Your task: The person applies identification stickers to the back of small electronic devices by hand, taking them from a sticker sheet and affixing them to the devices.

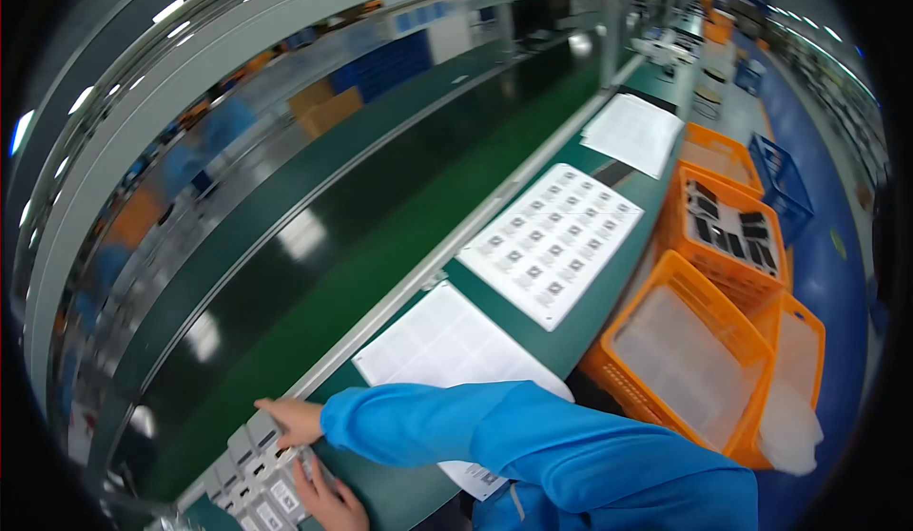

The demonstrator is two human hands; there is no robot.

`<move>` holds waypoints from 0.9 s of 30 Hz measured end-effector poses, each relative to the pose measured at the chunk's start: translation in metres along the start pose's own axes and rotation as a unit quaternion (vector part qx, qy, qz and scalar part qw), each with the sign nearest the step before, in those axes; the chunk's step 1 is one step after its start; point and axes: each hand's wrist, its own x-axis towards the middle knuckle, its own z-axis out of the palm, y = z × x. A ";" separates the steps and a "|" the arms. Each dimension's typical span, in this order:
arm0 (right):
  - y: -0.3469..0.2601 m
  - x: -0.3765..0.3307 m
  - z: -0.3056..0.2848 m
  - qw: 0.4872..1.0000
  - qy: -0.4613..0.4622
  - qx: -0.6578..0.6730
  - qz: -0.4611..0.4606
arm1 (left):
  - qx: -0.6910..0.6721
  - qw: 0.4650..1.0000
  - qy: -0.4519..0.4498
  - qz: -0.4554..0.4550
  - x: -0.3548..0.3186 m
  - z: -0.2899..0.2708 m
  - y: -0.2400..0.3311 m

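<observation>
Several small grey plastic cases (255, 474) stand packed side by side at the lower left, some with white printed labels on their faces. My right hand (293, 421), in a blue sleeve, reaches across from the right. Its fingers and thumb are closed around the grey case at the far end of the group. Nearer me, my left hand (328, 504) has its fingers against the labelled side of a case, with the thumb apart on the other side. Part of that grip is hidden by the hand itself.
White label sheets (552, 242) and a blank-looking sheet (447, 341) lie along the green bench. Beyond a metal rail runs a dark green conveyor belt (380, 198). At right stand orange crates (628, 341), one holding dark pieces, and a blue crate (782, 184).
</observation>
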 end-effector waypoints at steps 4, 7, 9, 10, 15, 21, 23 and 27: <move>-0.061 -0.042 -0.038 0.989 -0.131 -0.063 0.001 | 0.067 0.998 -0.004 -0.012 -0.008 0.004 -0.008; -0.092 -0.152 -0.108 0.971 0.010 -0.103 -0.217 | 0.090 0.996 -0.015 -0.008 0.007 0.020 -0.001; -0.145 -0.262 -0.181 0.994 0.007 -0.054 -0.091 | 0.185 0.982 0.034 -0.012 0.010 0.037 0.000; -0.165 -0.315 -0.209 0.993 0.107 -0.006 -0.047 | 0.192 0.981 0.030 -0.003 0.012 0.038 0.004; -0.088 -0.647 -0.259 0.705 0.682 -0.062 0.186 | 0.001 0.994 -0.078 0.075 0.058 0.038 0.138; 0.028 -0.975 -0.038 0.295 0.647 -0.004 0.703 | -0.001 0.959 -0.186 0.212 0.090 0.077 0.226; 0.047 -0.991 0.023 0.206 0.618 0.052 0.757 | -0.034 0.960 -0.183 0.210 0.090 0.098 0.221; 0.069 -1.001 0.080 0.155 0.585 0.119 0.787 | -0.032 0.958 -0.155 0.238 0.084 0.118 0.211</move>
